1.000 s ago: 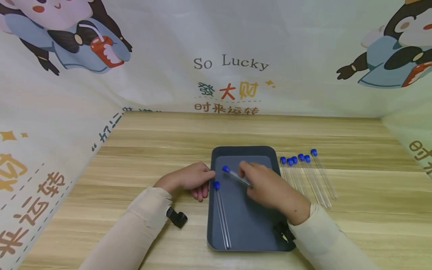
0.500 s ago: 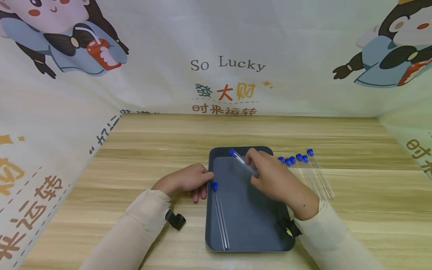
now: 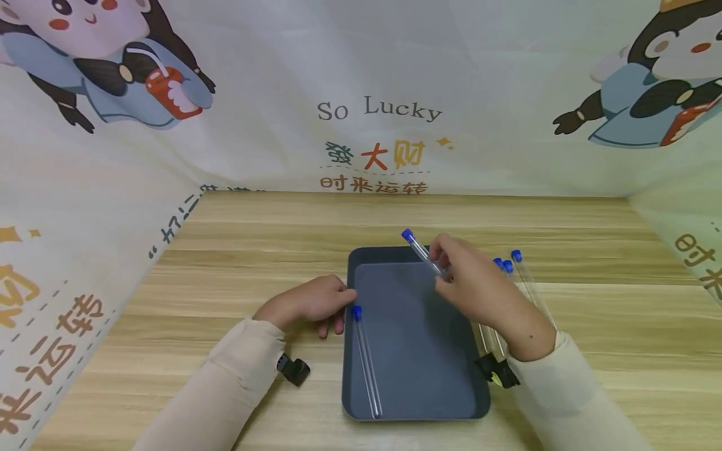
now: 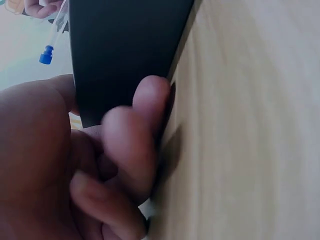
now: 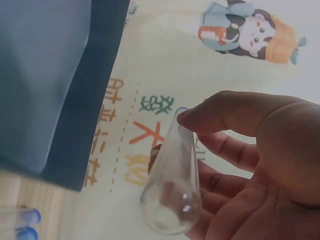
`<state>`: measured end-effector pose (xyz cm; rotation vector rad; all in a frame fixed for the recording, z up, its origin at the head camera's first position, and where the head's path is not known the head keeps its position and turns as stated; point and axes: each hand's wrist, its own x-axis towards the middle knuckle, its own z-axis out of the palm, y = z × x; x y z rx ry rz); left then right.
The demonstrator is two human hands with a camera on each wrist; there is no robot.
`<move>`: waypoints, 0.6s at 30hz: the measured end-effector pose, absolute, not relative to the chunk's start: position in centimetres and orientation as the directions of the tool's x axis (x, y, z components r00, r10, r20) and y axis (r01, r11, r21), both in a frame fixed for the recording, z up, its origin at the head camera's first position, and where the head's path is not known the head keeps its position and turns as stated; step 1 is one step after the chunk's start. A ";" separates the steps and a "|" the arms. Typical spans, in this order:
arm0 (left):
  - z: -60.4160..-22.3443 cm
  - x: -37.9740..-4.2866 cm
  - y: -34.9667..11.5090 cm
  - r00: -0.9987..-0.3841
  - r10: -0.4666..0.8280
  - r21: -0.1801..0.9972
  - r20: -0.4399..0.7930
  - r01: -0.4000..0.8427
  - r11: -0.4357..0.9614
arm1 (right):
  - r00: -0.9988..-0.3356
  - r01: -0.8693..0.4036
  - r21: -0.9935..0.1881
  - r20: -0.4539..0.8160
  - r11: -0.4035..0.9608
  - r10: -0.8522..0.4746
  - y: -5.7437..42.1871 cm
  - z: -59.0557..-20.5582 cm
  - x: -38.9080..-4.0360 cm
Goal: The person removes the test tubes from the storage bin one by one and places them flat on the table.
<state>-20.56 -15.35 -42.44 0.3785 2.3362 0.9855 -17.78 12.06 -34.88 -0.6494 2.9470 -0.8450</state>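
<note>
In the head view my right hand [image 3: 479,282] pinches a clear test tube [image 3: 420,250] with a blue cap, held tilted above the far right part of the dark grey tray [image 3: 417,376]. The right wrist view shows the tube's rounded end [image 5: 172,205] near the camera, with the thumb on the glass. My left hand [image 3: 313,297] holds the tray's left edge, its thumb at the rim. In the left wrist view its curled fingers [image 4: 127,145] lie beside the tray's outer wall. Another blue-capped test tube [image 3: 368,363] lies along the tray's left side.
Several blue-capped test tubes [image 3: 527,275] lie on the wooden table [image 3: 620,326] right of the tray, partly hidden by my right hand and wrist. A printed cloth [image 3: 485,94] stands as a wall behind and at both sides of the table.
My right hand has moved away and to the right, carrying the pinched test tube from over the tray's middle to its far edge. The left hand stays at the tray's edge.
</note>
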 end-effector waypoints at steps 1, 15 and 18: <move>-42.5 -20.6 -15.3 -0.796 0.457 0.729 -0.396 0.030 0.684 | -0.917 -0.382 -0.515 0.106 0.767 -0.385 12.3 -34.7 -17.8; -42.5 -20.6 -15.4 -0.797 0.440 0.725 -0.414 0.004 0.688 | -0.953 -0.284 -0.590 0.088 0.756 -0.289 17.9 -35.0 -18.7; -42.5 -20.6 -15.3 -0.798 0.437 0.727 -0.415 -0.002 0.687 | -0.960 -0.267 -0.589 0.090 0.763 -0.266 19.2 -35.5 -18.9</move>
